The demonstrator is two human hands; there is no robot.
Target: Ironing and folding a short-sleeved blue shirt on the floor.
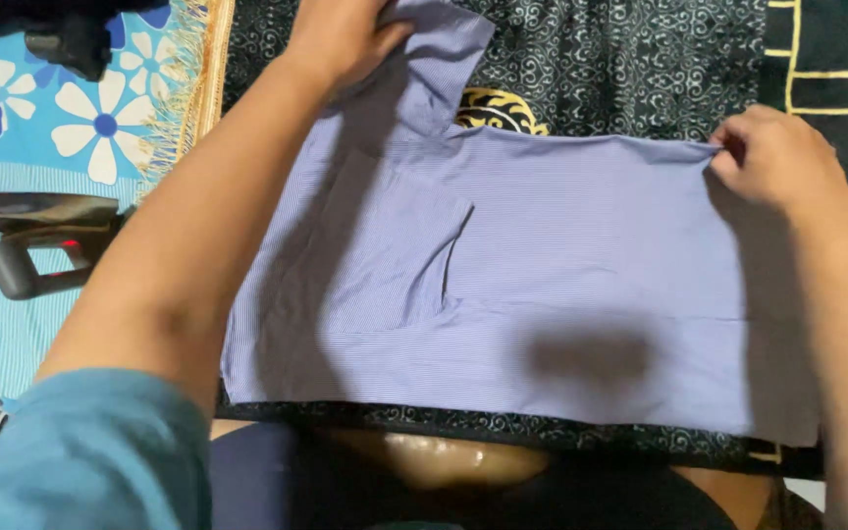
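A lilac shirt (542,285) is pinched by the left hand (345,39) at 11 o'clock and the right hand (777,157) at 2 o'clock; creases could be set in if it is pulled unevenly.

A home setting, ironing done at floor level. A black patterned mat (630,69) is spread as the work surface. Left of it, a flowered blue cloth (71,118) and an iron (36,231) are seen.

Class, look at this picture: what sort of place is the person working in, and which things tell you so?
Probably a home ironing spot on the floor. A lilac shirt lies spread over a patterned black cloth, an iron rests on the flowered blue cloth, and the person's knees show below.
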